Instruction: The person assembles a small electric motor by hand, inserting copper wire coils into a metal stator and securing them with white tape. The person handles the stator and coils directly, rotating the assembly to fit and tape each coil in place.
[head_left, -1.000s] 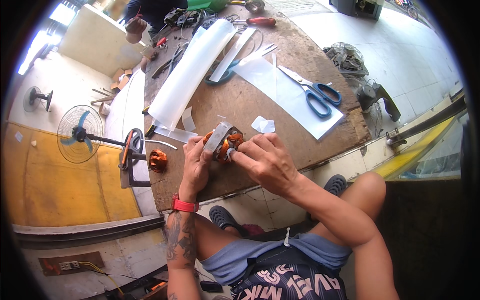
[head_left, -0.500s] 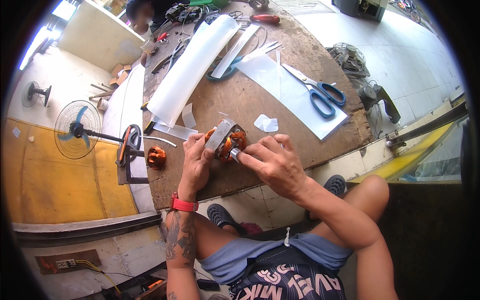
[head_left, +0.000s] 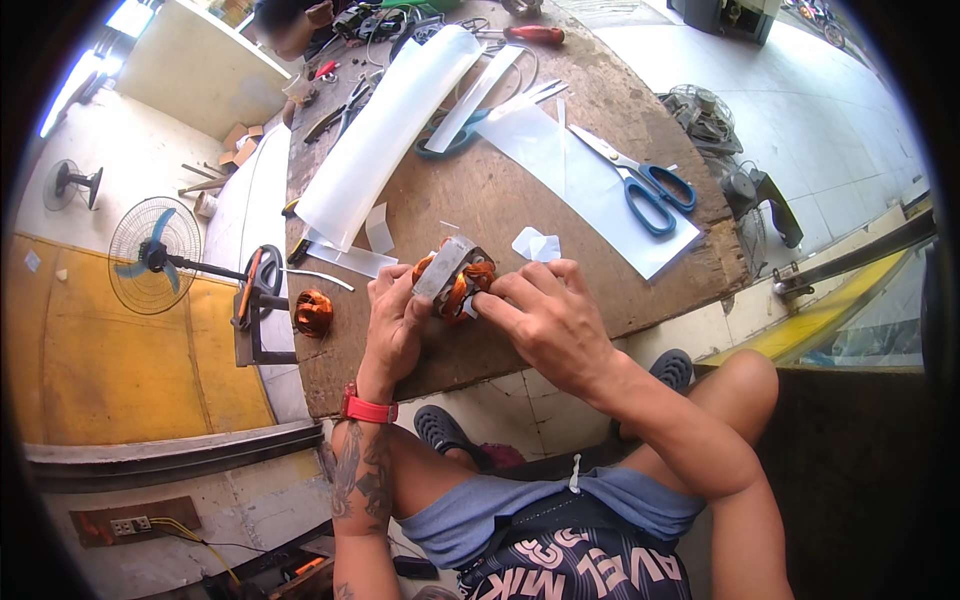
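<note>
A motor stator (head_left: 447, 268) with a grey metal core and copper windings is held up over the near edge of the wooden table. My left hand (head_left: 393, 315) grips it from the left, thumb against the core. At its right side, my right hand (head_left: 553, 318) pinches a small whitish piece of film (head_left: 470, 309) against the windings, and the fingers hide most of it. Several small cut film pieces (head_left: 538, 245) lie just beyond my right hand. Left of my left hand, a loose copper coil (head_left: 313, 313) rests on the table.
A large roll of translucent film (head_left: 390, 135) lies across the table. Blue-handled scissors (head_left: 645, 190) rest on a flat film sheet (head_left: 570, 170) at the right, and a second pair (head_left: 440, 150) lies partly under a strip. A red screwdriver (head_left: 535, 35) and another person (head_left: 290, 35) are at the far end.
The film piece shows less now, lying closer in against the windings. My right fingers have moved slightly nearer the stator, while my left hand keeps its hold.
</note>
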